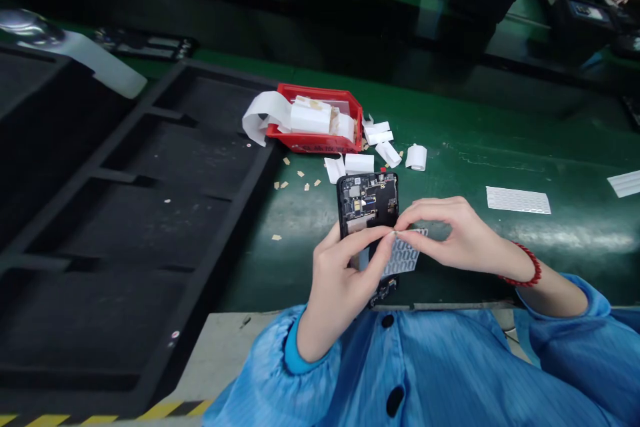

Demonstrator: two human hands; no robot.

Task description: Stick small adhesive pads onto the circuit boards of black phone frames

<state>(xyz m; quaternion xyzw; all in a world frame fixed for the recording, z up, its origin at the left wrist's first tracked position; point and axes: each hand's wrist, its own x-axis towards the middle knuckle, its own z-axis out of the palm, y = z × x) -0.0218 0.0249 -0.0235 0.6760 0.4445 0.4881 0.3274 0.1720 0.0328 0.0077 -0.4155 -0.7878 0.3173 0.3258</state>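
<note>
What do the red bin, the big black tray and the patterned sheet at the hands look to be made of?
The red bin looks like glossy molded plastic: bright rim, smooth thin walls. The black tray is matte, thick-edged and barely reflective, probably foam, though dull plastic is possible. The patterned sheet seems thin plastic film or coated paper; it looks partly see-through.

A loose, bright blue smock [450, 360] with fine darker lines is worn, fastened at the front with round black buttons [395, 401]. The sleeves are gathered near their ends, and a plain blue cuff [299, 351] is seen at the left wrist. A bracelet of small, dark red beads [534, 265] is worn on the right wrist.
</note>
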